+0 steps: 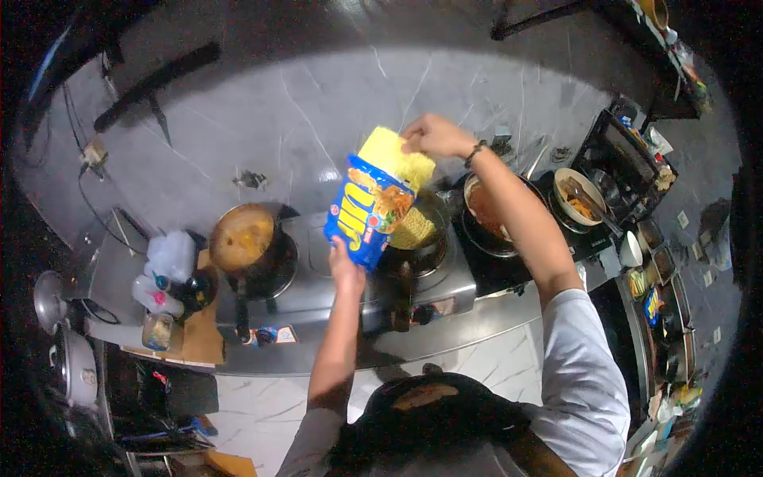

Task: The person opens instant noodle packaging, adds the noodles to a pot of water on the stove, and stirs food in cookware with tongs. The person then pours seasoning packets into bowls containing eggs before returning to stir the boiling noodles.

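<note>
My left hand [346,266] is closed round the lower end of a blue instant noodle packet [358,211], held tilted above the stove. From the packet's torn top sticks a dry yellow noodle block [386,151]. The fingers of my right hand [435,137] pinch the upper right edge of this block. Below and to the right of the packet, another noodle block [415,230] lies in a dark pan [433,258], partly hidden by the packet. My right forearm passes over a pan of red sauce [483,208].
At left, a pot of orange-brown food [245,237] sits on a burner, its handle toward me. A bowl with food and utensils [579,197] stands at right. Bottles and containers [168,278] crowd the counter's left end. A tiled wall [294,119] rises behind.
</note>
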`<state>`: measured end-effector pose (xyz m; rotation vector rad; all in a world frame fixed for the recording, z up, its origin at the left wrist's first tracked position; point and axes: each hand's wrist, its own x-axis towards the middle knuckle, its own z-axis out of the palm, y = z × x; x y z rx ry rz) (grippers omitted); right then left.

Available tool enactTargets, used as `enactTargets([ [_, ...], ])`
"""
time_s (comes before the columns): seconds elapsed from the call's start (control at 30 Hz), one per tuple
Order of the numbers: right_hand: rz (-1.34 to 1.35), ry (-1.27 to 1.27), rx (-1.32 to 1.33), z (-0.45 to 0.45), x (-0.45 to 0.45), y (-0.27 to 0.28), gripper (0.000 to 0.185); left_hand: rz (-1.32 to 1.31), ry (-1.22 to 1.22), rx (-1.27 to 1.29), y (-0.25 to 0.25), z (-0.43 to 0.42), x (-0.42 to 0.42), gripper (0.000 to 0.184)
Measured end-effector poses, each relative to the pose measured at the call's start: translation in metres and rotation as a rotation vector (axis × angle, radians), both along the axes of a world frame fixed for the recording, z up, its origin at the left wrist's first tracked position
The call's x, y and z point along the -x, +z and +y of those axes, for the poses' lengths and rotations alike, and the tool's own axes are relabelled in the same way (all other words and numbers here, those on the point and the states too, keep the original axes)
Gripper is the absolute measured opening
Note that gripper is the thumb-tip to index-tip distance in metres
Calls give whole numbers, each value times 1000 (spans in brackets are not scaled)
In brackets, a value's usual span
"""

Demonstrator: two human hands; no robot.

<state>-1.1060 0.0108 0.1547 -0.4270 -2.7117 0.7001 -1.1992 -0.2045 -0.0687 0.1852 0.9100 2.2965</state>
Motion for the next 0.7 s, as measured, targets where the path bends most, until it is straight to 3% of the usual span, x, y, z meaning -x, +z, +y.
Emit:
enactTargets([
  [0.1,1,-7,42,8,-5,6,29,73,-14,-32,-1,-3,7,48],
  [0.2,4,-52,-107,2,0,1,28,84,-20,-75,-6,2,7,47],
  [0.4,40,-38,28,7,-5,4,28,56,-3,59,-8,-13,6,48],
  [0.57,-18,2,-128,-8,8,-5,28,55,-36,-71,-11,7,1,51],
  [0.7,58,-100,-1,11,-13,12,28,52,8,1,-2,-14,11,48],
])
